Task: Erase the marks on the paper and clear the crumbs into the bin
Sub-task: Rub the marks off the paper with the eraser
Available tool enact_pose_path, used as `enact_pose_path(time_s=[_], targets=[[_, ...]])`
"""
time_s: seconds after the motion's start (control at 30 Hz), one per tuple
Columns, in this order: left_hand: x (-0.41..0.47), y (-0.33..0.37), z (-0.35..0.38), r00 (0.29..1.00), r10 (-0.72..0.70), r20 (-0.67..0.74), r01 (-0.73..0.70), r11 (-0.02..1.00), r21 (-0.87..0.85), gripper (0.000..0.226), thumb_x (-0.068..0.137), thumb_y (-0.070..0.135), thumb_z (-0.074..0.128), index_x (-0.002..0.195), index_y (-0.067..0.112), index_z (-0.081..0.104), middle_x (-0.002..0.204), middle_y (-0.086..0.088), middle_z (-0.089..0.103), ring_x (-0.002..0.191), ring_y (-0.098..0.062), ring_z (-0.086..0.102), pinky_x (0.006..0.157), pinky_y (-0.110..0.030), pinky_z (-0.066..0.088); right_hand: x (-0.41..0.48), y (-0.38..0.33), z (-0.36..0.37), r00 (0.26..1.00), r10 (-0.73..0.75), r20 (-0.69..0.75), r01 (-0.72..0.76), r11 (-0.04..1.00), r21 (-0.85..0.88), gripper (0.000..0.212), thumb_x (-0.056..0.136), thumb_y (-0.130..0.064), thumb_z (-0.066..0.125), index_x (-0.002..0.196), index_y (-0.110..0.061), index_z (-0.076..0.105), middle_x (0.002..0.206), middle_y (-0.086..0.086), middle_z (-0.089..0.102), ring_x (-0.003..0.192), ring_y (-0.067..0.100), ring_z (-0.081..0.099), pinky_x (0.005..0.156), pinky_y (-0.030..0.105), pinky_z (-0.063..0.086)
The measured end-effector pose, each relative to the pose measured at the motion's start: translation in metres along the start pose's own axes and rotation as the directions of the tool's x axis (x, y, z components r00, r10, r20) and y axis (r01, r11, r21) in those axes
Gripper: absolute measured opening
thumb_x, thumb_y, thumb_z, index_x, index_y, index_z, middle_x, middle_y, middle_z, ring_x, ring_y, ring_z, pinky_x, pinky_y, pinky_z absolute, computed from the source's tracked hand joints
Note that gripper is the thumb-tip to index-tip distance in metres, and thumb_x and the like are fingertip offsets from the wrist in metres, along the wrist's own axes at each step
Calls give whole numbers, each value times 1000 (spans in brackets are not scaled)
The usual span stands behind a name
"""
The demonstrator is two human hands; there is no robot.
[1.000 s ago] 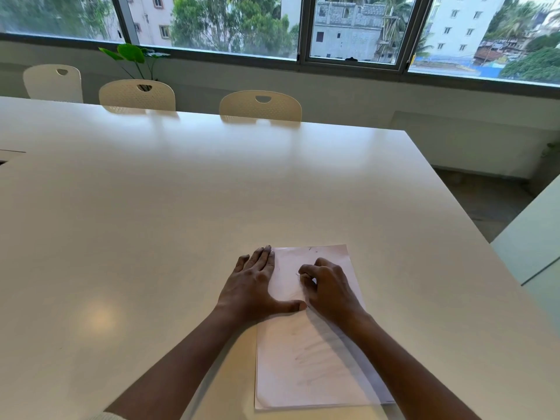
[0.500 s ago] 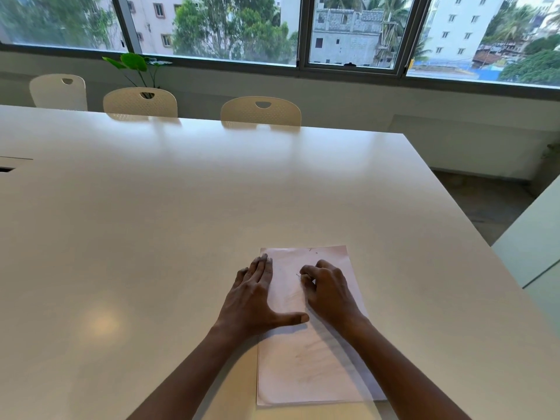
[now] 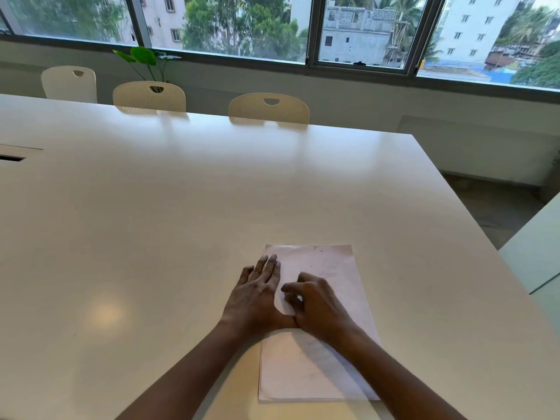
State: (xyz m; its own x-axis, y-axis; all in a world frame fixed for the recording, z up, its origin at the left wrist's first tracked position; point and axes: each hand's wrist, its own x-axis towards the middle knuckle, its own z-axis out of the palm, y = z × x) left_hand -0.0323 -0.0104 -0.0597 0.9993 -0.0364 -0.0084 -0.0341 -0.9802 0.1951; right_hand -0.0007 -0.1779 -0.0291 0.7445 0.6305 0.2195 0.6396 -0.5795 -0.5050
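A white sheet of paper [image 3: 321, 368] lies on the white table [image 3: 181, 222] near its front edge. Faint grey pencil smudges show on the sheet's lower half, and tiny dark specks [image 3: 318, 250] lie by its far edge. My left hand [image 3: 257, 295] presses flat on the sheet's left edge, fingers stretched out, thumb pointing right. My right hand [image 3: 318, 304] rests on the sheet with curled fingers pinching a small white eraser [image 3: 298, 298], which is mostly hidden. The two hands touch at the left thumb. No bin is in view.
Three cream chairs [image 3: 269, 109] stand along the table's far side, with a green plant [image 3: 145, 60] behind them under the window. A second table's corner [image 3: 536, 253] sits at the right across a floor gap. A dark slot [image 3: 10, 158] marks the table's left edge.
My right hand has slid a little toward me and to the left on the paper, closing up against my left thumb. My left hand stays pressed in place. The view has tilted slightly.
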Motion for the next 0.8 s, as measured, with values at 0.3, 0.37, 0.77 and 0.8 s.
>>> enact_pose_path(time_s=[0.3, 0.37, 0.77, 0.8], targets=[[0, 1, 0, 1000, -11, 7, 11, 1000, -15, 141, 64, 102, 41, 165, 9, 7, 174, -5, 3, 160, -15, -3, 130, -40, 1, -6, 3, -3, 998, 25, -63, -26, 1000, -5, 17, 89, -12, 60, 91, -15, 76, 79, 2, 58, 64, 14, 58, 60, 28, 51], [0, 1, -1, 1000, 0, 10, 0, 1000, -1, 133, 70, 93, 47, 165, 10, 6, 174, -5, 1, 160, -15, -4, 130, -39, 0, -9, -3, 0, 997, -59, 56, 59, 998, 0, 17, 90, -16, 59, 88, -16, 75, 79, 1, 57, 63, 10, 55, 60, 27, 50], [-1, 1, 1, 1000, -10, -12, 10, 1000, -22, 145, 62, 104, 42, 165, 9, 8, 174, -5, 4, 160, -15, -2, 130, -40, 2, 2, 12, -10, 999, -21, 39, 20, 1000, 20, 19, 85, -10, 68, 96, -21, 79, 76, -7, 57, 63, 5, 55, 59, 11, 40], [-2, 1, 1, 1000, -18, -9, 18, 999, -31, 148, 59, 107, 38, 165, 9, 9, 174, -4, 4, 160, -15, -2, 130, -41, 3, 7, 22, -16, 999, 27, -19, -27, 999, 17, 20, 84, -8, 68, 94, -20, 80, 75, -5, 60, 64, 8, 58, 60, 15, 44]])
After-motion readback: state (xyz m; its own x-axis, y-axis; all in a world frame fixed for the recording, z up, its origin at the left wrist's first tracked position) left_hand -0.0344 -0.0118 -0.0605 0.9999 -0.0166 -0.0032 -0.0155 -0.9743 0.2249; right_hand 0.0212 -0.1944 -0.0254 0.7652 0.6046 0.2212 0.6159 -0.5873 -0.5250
